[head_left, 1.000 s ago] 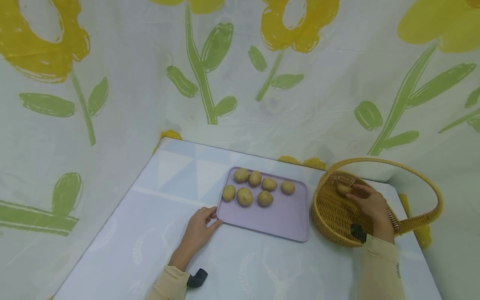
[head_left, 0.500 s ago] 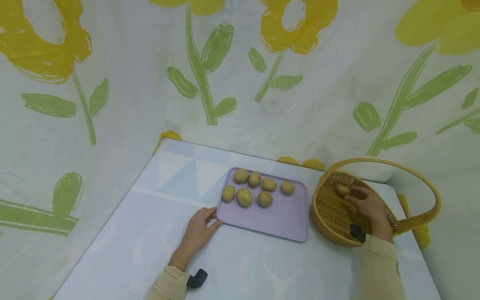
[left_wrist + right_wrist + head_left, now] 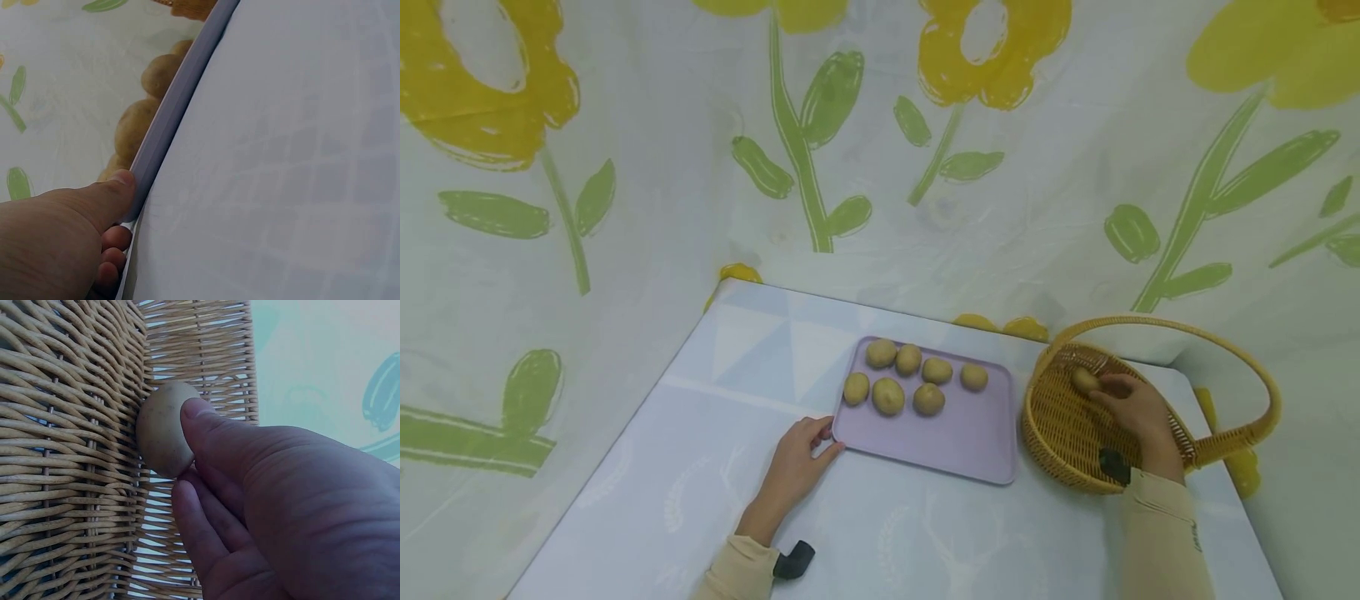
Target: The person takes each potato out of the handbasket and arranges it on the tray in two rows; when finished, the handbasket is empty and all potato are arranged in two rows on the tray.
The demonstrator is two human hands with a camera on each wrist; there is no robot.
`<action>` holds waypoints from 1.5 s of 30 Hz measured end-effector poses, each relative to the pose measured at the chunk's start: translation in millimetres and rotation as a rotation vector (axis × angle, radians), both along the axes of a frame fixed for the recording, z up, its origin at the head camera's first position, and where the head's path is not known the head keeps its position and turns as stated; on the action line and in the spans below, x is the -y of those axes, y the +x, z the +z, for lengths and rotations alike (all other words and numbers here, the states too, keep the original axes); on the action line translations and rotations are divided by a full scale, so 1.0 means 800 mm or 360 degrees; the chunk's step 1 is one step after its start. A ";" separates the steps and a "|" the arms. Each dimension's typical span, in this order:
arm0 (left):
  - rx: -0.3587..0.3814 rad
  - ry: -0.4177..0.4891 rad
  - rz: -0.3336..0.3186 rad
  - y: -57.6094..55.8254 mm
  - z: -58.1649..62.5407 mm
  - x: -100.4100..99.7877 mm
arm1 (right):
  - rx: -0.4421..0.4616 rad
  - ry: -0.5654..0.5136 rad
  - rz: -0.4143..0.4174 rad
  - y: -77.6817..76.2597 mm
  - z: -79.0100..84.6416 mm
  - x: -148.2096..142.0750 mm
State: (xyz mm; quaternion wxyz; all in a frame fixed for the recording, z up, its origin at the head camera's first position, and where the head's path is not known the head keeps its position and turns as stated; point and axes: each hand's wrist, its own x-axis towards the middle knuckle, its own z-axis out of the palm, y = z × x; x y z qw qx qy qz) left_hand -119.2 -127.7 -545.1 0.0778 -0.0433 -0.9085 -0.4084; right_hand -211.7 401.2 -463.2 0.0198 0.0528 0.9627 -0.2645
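My right hand (image 3: pixel 1138 410) reaches into a wicker basket (image 3: pixel 1052 454) and pinches a potato (image 3: pixel 164 428) between thumb and fingers. In the right wrist view that potato lies against the woven floor near the basket's side wall. My left hand (image 3: pixel 799 460) holds the near left corner of a lilac tray (image 3: pixel 958 440). The left wrist view has its thumb on the tray's rim (image 3: pixel 164 128) and the other fingers curled below the edge. Several potatoes (image 3: pixel 888 396) sit in two rows over the tray's back and left part.
The basket's tall arched handle (image 3: pixel 1243 367) leans out over the right side. Both stand on a pale patterned table (image 3: pixel 880 525), the basket just right of the tray. A flower-printed curtain (image 3: pixel 677 167) hangs behind the table and on both sides.
Both hands, the tray and the potato in my right hand stay nearly in place. The head view has shifted very slightly.
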 end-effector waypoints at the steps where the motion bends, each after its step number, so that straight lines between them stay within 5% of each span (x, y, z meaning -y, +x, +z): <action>1: 0.0005 -0.0001 0.0000 0.000 0.000 0.000 | -0.0005 -0.0001 -0.0002 0.000 -0.001 0.000; 26: 0.0013 -0.0045 0.0018 0.001 0.000 -0.002 | 0.0130 0.0052 -0.0031 -0.011 -0.007 -0.001; 34: 0.0000 -0.0045 0.0018 0.001 0.004 -0.002 | 0.0036 0.0101 -0.0046 -0.015 -0.003 0.005; 45: 0.0029 -0.0031 0.0009 0.000 0.003 -0.001 | 0.0089 0.0098 -0.0050 -0.011 0.002 0.010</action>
